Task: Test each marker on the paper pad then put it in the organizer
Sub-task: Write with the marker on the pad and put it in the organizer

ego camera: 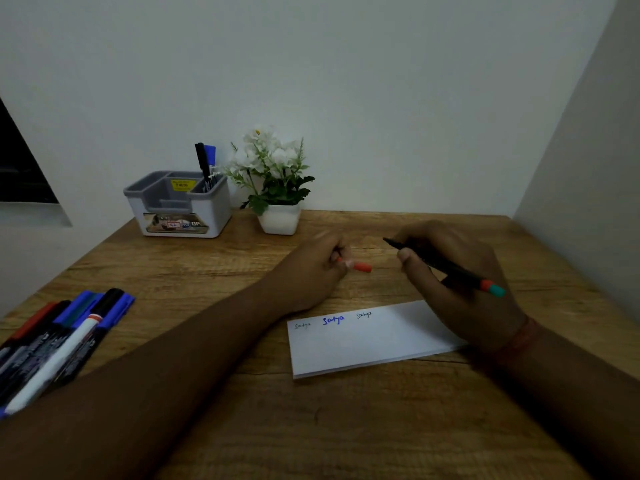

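Observation:
My right hand (460, 282) grips a thin black marker (446, 268) with an orange and teal rear end, its bare tip pointing left above the desk. My left hand (311, 268) pinches the marker's orange cap (360, 266), a short gap away from the tip. Both hands hover just beyond the white paper pad (367, 344), which carries three small written words, one in blue. The grey and white organizer (180, 206) stands at the back left with a black and a blue marker (206, 164) upright in its rear right compartment.
Several markers (59, 344) in black, blue, red and white lie in a pile at the desk's left edge. A white pot of white flowers (273, 188) stands beside the organizer. A wall closes off the desk's right side.

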A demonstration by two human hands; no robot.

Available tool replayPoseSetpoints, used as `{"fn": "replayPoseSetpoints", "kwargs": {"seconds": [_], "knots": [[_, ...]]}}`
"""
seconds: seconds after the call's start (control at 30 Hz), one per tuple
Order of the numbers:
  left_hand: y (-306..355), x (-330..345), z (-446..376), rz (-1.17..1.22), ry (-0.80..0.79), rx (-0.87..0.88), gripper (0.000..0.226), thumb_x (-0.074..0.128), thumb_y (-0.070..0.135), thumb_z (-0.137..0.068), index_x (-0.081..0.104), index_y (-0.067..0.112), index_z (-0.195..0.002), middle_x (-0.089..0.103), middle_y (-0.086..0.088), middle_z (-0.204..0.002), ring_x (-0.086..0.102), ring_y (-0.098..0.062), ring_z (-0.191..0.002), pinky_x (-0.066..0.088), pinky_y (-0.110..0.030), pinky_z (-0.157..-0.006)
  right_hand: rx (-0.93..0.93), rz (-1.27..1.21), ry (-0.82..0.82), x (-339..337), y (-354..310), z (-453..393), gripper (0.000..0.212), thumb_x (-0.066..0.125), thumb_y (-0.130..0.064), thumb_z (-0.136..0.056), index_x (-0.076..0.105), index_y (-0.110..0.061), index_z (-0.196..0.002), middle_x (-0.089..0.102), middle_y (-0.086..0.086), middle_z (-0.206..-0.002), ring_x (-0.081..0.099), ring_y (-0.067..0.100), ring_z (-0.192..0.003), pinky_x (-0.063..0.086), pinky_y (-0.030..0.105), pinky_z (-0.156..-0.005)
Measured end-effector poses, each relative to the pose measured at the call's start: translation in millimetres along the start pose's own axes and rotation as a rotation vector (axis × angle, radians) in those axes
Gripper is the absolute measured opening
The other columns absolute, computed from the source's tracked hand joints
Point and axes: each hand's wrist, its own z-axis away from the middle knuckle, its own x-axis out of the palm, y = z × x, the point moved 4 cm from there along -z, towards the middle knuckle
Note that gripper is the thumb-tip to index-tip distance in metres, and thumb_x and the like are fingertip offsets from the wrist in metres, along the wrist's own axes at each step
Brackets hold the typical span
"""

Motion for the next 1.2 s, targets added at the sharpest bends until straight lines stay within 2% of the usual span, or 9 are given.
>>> {"fn": "replayPoseSetpoints", "kwargs": {"seconds": [0.17, 0.3, 0.43, 0.53, 0.67, 0.77, 0.93, 1.07, 1.2], "knots": [[-3.7, 3.7, -0.8, -0.070, -0.002, 0.032, 0.018, 0.072, 0.020, -0.084, 0.058, 0.021, -0.096, 0.055, 0.007, -0.093, 0.051, -0.007, -0.080, 0.050, -0.035, -0.072, 0.256, -0.121, 0.059, 0.6, 9.9, -1.3, 0.008, 0.059, -0.015, -0.098, 0.065, -0.019, -0.102, 0.066, -0.011, -0.092, 0.066, 0.007, -0.084, 0.054, 0.030, -0.071], [-7.4, 1.7, -1.9, -0.074, 0.015, 0.017, 0.019, 0.070, 0.026, -0.084, 0.056, 0.025, -0.096, 0.055, 0.009, -0.093, 0.051, -0.006, -0.084, 0.049, -0.034, -0.073, 0.560, -0.301, 0.075, 11.9, 17.5, 4.7, 0.009, 0.057, -0.020, -0.098, 0.064, -0.024, -0.095, 0.068, -0.002, -0.087, 0.066, 0.009, -0.080, 0.054, 0.025, -0.069], [-0.7, -3.4, 2.1, -0.207, 0.056, 0.059, 0.031, 0.059, 0.050, -0.090, 0.054, 0.028, -0.111, 0.052, 0.009, -0.115, 0.045, -0.012, -0.110, 0.041, -0.034, -0.092, 0.745, -0.363, 0.007, 23.3, 24.4, 10.7, 0.012, 0.053, -0.021, -0.099, 0.064, -0.022, -0.100, 0.069, -0.004, -0.091, 0.064, 0.002, -0.074, 0.051, 0.017, -0.066], [13.1, -1.4, 5.9, -0.337, 0.023, 0.115, 0.045, 0.050, 0.056, -0.092, 0.048, 0.030, -0.128, 0.045, 0.006, -0.134, 0.034, -0.017, -0.129, 0.028, -0.045, -0.110, 0.723, -0.456, -0.034, 25.4, 25.4, 9.3, 0.015, 0.052, -0.019, -0.099, 0.067, -0.024, -0.100, 0.071, -0.005, -0.092, 0.066, 0.004, -0.082, 0.054, 0.028, -0.076], [21.3, 14.8, 12.7, -0.471, -0.057, 0.150, 0.066, 0.039, 0.061, -0.092, 0.028, 0.025, -0.147, 0.026, 0.001, -0.155, 0.013, -0.022, -0.147, 0.007, -0.057, -0.119, 0.643, -0.577, -0.089, 28.1, 26.3, 4.4, 0.022, 0.047, -0.009, -0.102, 0.067, -0.016, -0.103, 0.072, -0.002, -0.096, 0.067, 0.010, -0.093, 0.054, 0.033, -0.086], [18.3, 21.8, 15.6, -0.505, -0.077, 0.102, 0.075, 0.037, 0.062, -0.095, 0.014, 0.022, -0.154, 0.008, 0.001, -0.163, -0.005, -0.022, -0.151, -0.001, -0.059, -0.119, 0.663, -0.741, 0.005, 26.6, 31.3, 3.5, 0.022, 0.045, -0.004, -0.100, 0.067, -0.008, -0.101, 0.070, 0.005, -0.093, 0.065, 0.021, -0.093, 0.051, 0.043, -0.088], [14.8, 25.1, 15.3, -0.557, -0.099, 0.062, 0.082, 0.030, 0.067, -0.094, 0.005, 0.020, -0.156, -0.004, 0.001, -0.165, -0.016, -0.024, -0.151, -0.003, -0.061, -0.118, 0.635, -0.785, 0.190, 5.2, 24.4, 0.5, 0.012, 0.054, -0.007, -0.092, 0.064, -0.013, -0.091, 0.063, 0.005, -0.088, 0.060, 0.024, -0.084, 0.052, 0.040, -0.078], [13.9, 25.6, 15.2, -0.546, -0.092, 0.077, 0.081, 0.028, 0.068, -0.094, 0.003, 0.023, -0.156, -0.007, 0.001, -0.165, -0.019, -0.024, -0.150, -0.006, -0.060, -0.118, 0.644, -0.610, -0.001, 2.2, 8.4, 6.4, 0.009, 0.067, -0.008, -0.085, 0.062, -0.016, -0.082, 0.060, 0.002, -0.075, 0.058, 0.021, -0.067, 0.052, 0.039, -0.066], [10.4, 27.9, 14.0, -0.533, -0.106, 0.070, 0.081, 0.026, 0.069, -0.093, 0.001, 0.025, -0.156, -0.011, 0.002, -0.165, -0.023, -0.023, -0.149, -0.007, -0.059, -0.118, 0.688, -0.528, -0.148, 8.7, -0.5, 23.3, 0.004, 0.064, -0.004, -0.089, 0.064, -0.008, -0.088, 0.063, 0.013, -0.077, 0.064, 0.018, -0.069, 0.056, 0.032, -0.069]]}}
